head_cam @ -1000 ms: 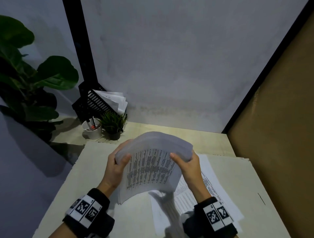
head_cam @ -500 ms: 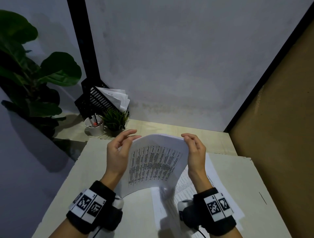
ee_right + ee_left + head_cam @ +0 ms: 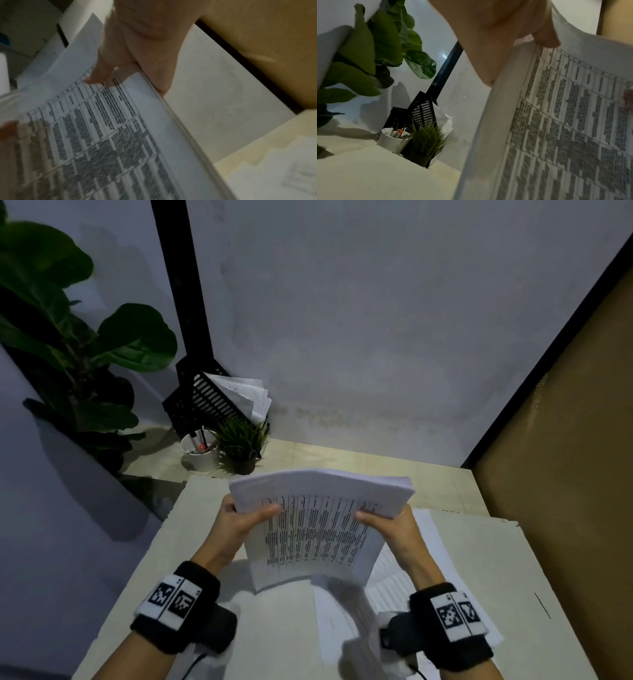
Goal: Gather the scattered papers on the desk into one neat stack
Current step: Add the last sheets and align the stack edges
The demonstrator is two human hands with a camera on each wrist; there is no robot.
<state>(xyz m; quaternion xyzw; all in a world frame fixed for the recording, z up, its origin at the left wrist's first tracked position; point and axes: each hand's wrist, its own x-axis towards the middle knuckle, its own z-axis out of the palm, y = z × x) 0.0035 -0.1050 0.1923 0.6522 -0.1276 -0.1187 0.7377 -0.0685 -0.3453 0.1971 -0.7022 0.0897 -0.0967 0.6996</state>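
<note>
The stack (image 3: 318, 529) is held above the middle of the desk (image 3: 191, 542), tilted upright, printed table facing the person, top edge bowed. The left hand (image 3: 236, 525) grips its left edge, thumb on the printed face, fingers behind. The right hand (image 3: 394, 529) grips the right edge the same way. Loose sheets (image 3: 435, 546) lie flat on the desk under and right of the stack; their count cannot be told. At the far left corner stand a cup (image 3: 200, 453), a small plant (image 3: 241, 440) and a black file rack (image 3: 205, 402) holding paper.
</note>
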